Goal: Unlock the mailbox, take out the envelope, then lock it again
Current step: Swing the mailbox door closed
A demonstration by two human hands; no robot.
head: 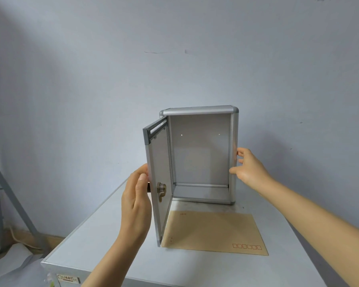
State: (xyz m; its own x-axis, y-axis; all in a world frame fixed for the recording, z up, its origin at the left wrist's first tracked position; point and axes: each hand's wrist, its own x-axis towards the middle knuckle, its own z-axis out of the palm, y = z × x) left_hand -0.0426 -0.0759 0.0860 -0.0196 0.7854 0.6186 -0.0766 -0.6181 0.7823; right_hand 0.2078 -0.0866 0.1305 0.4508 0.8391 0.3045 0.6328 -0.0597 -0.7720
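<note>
Mailbox (199,154) stands upright on a pale grey matte table (116,245), against a blue-grey wall (174,48). Box is a rectangular aluminium shell: brushed silver extruded frame, rounded top rail, grey plastic corner caps. Interior is flat grey sheet, smooth, nothing inside; two small bright holes in the back panel near the top.

Door (160,183) is hinged on the mailbox's left edge and swung wide open toward the camera. Flat grey panel in a thin silver frame, with a dark grey slotted letter flap across its upper end. Brass-coloured cam lock (161,190) sits on the door's inner face, low down, cylindrical body with a short flat latch tab hanging below.

Left hand (136,206) is at the door's free edge by the lock, fingers curled round the edge, thumb up along it. A small dark stub shows just behind the door at that hand; can't tell what it is.

Right hand (249,168) is on the mailbox's right side rail, fingers loosely spread, fingertips and thumb touching the frame, gripping nothing.

Envelope (216,233) is out of the mailbox, lying flat on the table just in front of it. Kraft-brown paper, rectangular, a row of small red boxes printed at its near right corner. The door's lower corner is over its left edge.
</note>
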